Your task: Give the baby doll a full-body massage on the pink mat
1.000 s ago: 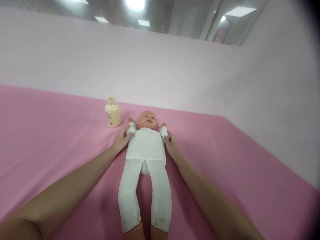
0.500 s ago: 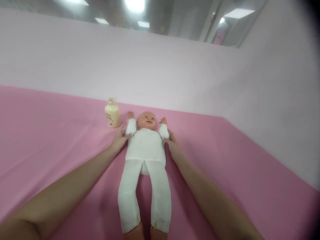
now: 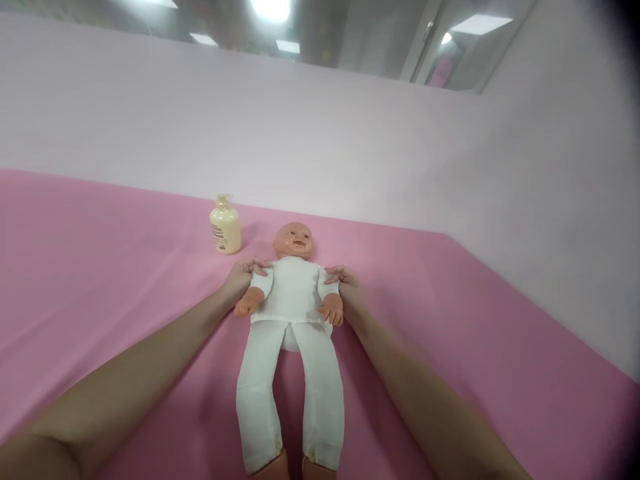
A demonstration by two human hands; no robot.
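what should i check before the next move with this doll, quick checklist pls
1. Baby doll face up on the pink cover: ok
2. Left hand touching the near sleeve: ok
3. Right hand touching the opposite sleeve: ok
4. Doll's arms pointing down alongside its torso: ok
5. Cream pump bottle upright and apart from both hands: ok
6. Doll's feet lying straight: cannot tell, cut off by the picture's bottom edge

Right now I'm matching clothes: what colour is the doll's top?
The doll's top is white, clearest in the head view.
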